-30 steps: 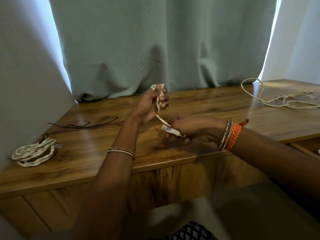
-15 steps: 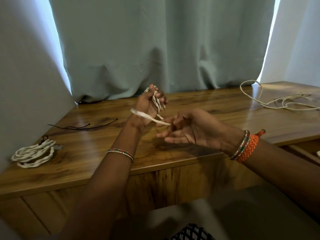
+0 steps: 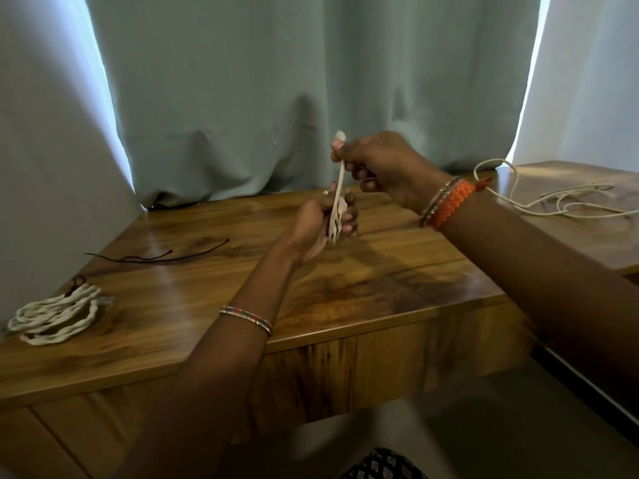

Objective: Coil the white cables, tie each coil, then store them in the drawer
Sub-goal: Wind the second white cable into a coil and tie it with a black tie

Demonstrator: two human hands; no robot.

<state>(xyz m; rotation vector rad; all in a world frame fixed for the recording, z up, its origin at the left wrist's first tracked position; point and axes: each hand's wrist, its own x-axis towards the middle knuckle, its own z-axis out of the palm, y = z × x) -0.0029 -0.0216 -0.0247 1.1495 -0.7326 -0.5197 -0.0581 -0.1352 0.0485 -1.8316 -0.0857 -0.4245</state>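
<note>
- A room in a home, by the look of it: a pale grey-green fabric curtain hangs in folds across the upper frame, with daylight at both its edges.
- A glossy brown wooden table with strong grain fills the middle, against a plain pale wall at the left.
- A wooden drawer front shows under the table at lower left.

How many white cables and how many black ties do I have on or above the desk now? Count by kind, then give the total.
White cables: 3 (coiled cable, cable in the hands, loose cable)
Black ties lying loose: 2
Total: 5
</note>
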